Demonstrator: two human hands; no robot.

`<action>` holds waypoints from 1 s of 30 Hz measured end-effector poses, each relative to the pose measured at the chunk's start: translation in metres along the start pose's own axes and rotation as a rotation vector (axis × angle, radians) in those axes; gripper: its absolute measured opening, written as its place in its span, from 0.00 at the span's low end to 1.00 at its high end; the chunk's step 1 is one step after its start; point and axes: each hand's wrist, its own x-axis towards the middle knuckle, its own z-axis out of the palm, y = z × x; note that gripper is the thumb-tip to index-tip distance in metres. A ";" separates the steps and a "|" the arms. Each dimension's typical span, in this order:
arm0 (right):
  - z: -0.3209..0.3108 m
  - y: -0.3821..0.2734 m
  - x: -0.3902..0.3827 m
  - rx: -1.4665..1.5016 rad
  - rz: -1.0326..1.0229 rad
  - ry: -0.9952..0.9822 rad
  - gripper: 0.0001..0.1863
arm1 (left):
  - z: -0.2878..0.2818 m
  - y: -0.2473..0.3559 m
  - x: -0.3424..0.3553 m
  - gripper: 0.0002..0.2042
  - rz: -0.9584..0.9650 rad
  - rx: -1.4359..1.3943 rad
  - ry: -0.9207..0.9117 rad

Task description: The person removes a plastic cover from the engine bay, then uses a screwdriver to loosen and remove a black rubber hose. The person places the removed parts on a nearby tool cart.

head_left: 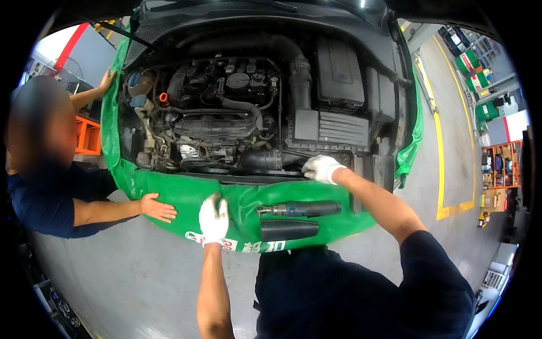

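My left hand (213, 220), in a white glove, is at the green fender cover (169, 189) on the car's front, fingers loosely bent and apparently empty. My gloved right hand (320, 168) has its fingers curled at the front edge of the engine bay, just below the black air filter housing (327, 130); what they grip is hidden. Between and below my hands lie a cordless ratchet (305, 208) and a long black piece (289, 229) on the cover. The engine (223, 85) is exposed above.
A co-worker (51, 203) stands at left, one hand (158, 208) on the cover's front, the other (106, 79) at the fender. An orange rack (87, 135) is behind them. Shelving (499, 166), green drums (485, 113) and yellow floor lines (439, 169) are at right.
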 end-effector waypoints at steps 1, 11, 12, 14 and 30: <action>0.009 -0.004 0.022 -0.036 0.026 -0.078 0.18 | 0.012 0.002 0.023 0.17 0.062 0.079 -0.029; 0.088 -0.001 0.117 -0.276 0.084 0.209 0.11 | 0.116 0.088 0.111 0.51 0.375 0.284 -0.336; 0.091 0.006 0.119 -0.318 -0.009 0.194 0.11 | 0.125 0.096 0.112 0.51 0.371 0.264 -0.345; 0.100 0.024 0.132 -0.239 -0.206 0.147 0.12 | 0.139 0.110 0.117 0.45 0.348 0.243 -0.308; 0.118 -0.013 0.175 -0.753 -0.157 -0.028 0.36 | 0.120 0.084 0.124 0.37 -0.159 0.428 -0.318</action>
